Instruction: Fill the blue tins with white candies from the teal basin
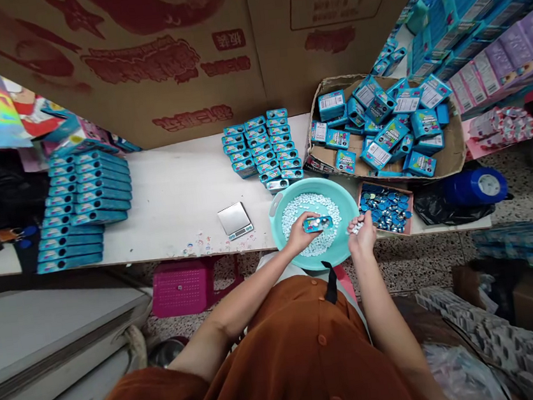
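My left hand is closed around a small blue box with white pieces in its opening, above a turquoise basin. White tablets cover much of the basin's bottom. Over the basin's right rim, my right hand is cupped with its fingers curled around several white tablets. Just right of that hand lies a shallow tray full of small round blue and silver pieces.
A silver scale lies left of the basin. Blue boxes stand in rows behind it, with more stacked at left. An open carton of blue boxes is at back right. A large cardboard box walls the back.
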Action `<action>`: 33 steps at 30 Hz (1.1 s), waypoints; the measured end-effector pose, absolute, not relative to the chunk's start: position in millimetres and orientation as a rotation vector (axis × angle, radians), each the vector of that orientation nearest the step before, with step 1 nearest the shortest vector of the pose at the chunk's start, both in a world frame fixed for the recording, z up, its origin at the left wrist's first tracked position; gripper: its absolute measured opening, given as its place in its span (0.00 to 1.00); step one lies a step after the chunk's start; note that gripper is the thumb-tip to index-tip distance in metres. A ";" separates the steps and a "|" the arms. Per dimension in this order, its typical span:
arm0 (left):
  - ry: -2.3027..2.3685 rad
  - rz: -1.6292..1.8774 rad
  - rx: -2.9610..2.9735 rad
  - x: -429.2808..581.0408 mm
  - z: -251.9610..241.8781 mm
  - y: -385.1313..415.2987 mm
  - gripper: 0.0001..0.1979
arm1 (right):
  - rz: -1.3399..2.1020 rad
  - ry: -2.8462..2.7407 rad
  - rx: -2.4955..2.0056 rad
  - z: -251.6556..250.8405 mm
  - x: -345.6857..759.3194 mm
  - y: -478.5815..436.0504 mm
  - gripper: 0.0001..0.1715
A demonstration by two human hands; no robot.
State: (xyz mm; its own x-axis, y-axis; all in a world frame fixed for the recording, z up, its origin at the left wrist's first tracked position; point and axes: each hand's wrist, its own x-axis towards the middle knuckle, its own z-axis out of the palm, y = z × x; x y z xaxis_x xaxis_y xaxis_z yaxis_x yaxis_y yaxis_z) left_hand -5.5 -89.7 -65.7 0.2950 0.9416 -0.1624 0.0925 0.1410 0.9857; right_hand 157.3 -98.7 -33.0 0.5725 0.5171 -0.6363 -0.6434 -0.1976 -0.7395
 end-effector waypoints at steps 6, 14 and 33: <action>1.160 0.722 1.419 -6.9 -71.8 -98.9 0.17 | 1.100 0.153 -1.463 -40.0 159.6 -105.8 0.23; 1.229 0.692 1.608 -15.2 -76.1 -95.1 0.17 | 1.149 0.137 -1.469 -47.4 153.7 -109.2 0.23; 1.698 1.216 1.086 -89.2 -58.2 -71.7 0.23 | 1.243 0.077 -1.560 -65.2 154.6 -110.3 0.19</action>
State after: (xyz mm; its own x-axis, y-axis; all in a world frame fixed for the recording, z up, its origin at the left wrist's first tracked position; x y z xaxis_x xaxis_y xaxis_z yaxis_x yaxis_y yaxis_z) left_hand -89.2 -71.7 -58.2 -0.3427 0.9335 -0.1053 0.2015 0.1825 0.9623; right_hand 154.6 -110.3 -65.2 0.4505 0.5245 -0.7225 -0.6097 -0.4104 -0.6781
